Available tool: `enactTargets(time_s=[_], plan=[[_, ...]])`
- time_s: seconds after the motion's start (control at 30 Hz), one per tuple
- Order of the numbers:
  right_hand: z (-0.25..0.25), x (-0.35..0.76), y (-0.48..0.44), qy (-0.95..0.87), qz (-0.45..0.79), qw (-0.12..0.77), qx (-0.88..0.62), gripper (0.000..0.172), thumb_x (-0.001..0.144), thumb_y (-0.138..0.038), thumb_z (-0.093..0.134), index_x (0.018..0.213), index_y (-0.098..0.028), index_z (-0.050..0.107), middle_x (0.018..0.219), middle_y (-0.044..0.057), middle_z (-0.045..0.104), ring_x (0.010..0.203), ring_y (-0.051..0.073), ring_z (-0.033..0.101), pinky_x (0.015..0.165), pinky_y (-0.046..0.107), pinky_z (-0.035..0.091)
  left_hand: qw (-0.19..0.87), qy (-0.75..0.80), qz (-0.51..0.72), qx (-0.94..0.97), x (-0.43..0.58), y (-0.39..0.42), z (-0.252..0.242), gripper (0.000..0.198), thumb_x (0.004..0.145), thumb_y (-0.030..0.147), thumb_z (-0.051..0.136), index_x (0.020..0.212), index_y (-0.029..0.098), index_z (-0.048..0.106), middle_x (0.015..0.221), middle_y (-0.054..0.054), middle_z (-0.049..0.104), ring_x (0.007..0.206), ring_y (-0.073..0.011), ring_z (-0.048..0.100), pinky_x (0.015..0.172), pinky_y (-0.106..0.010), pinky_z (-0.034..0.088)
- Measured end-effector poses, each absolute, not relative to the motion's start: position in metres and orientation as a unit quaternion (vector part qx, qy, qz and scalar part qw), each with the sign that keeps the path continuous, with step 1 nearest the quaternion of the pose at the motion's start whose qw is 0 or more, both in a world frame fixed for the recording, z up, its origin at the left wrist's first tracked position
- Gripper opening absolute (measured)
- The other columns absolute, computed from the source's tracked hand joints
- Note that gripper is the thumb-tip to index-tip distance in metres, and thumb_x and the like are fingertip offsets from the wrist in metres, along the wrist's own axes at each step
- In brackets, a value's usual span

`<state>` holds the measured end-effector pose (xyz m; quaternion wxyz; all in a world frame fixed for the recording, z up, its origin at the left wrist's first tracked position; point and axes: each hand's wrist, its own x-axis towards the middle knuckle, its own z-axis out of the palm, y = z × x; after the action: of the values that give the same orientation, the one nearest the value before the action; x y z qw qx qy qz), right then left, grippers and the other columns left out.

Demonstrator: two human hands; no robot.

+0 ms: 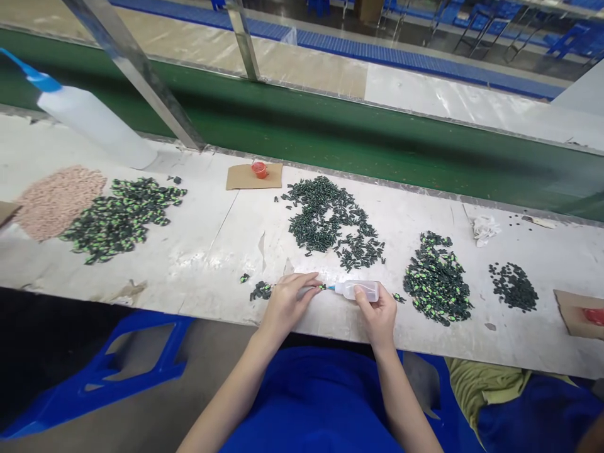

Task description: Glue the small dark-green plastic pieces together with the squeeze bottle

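Observation:
My right hand (380, 311) grips a small translucent squeeze bottle (349, 289), lying nearly level with its blue needle tip pointing left. The tip meets, or nearly meets, a small dark green and lime piece (323, 287) near my left fingertips. My left hand (289, 299) is closed in a pinch on a thin grey tool, perhaps tweezers (306, 289), whose end is at that piece. Beside my left wrist lies a little cluster of dark pieces (260, 290). One green-and-lime piece (399, 297) rests just right of my right hand.
Dark green pegs (316, 214) are heaped ahead. Green-and-lime pieces (436, 280) pile up at right, near black bits (514, 286). A red cup (259, 169) sits on cardboard (236, 178). At left stand a large white bottle (94, 123) and a pink heap (59, 201). A green-sided ledge (330, 129) runs behind.

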<state>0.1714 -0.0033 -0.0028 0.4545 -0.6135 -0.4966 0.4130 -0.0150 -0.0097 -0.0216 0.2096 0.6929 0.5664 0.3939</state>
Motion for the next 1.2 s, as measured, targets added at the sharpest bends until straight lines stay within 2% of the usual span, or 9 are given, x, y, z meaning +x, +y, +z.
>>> enactTargets(time_s=[0.5,0.93,1.2], plan=[[-0.0028,0.1701,-0.0029,-0.507,0.395,0.439,-0.628,0.028,0.074,-0.042,0.062,0.064,-0.017,0.059,0.056,-0.001,0.055,0.054,0.013,0.048,0.05,0.023,0.039,0.217,0.573,0.388,0.688,-0.0158,-0.0101,-0.023,0.018,0.084,0.021,0.063,0.102,0.02,0.065,0.085,-0.003,0.076,0.084,-0.0212,0.071,0.08,-0.037,0.055],[-0.0045,0.1711,-0.0029,-0.487,0.402,0.464,-0.621,0.027,0.074,-0.042,0.063,0.066,-0.016,0.06,0.058,-0.001,0.057,0.055,0.013,0.05,0.052,0.024,0.041,0.222,0.572,0.397,0.683,-0.0146,-0.0103,-0.0218,0.017,0.082,0.019,0.065,0.1,0.019,0.065,0.084,-0.004,0.076,0.083,-0.0217,0.071,0.079,-0.037,0.055],[-0.0037,0.17,-0.0032,-0.509,0.384,0.451,-0.625,0.028,0.075,-0.041,0.062,0.062,-0.017,0.057,0.054,-0.003,0.053,0.052,0.012,0.046,0.049,0.023,0.038,0.231,0.578,0.398,0.675,-0.0137,-0.0101,-0.0209,0.018,0.082,0.019,0.065,0.1,0.019,0.065,0.084,-0.004,0.076,0.083,-0.0214,0.071,0.079,-0.037,0.055]])
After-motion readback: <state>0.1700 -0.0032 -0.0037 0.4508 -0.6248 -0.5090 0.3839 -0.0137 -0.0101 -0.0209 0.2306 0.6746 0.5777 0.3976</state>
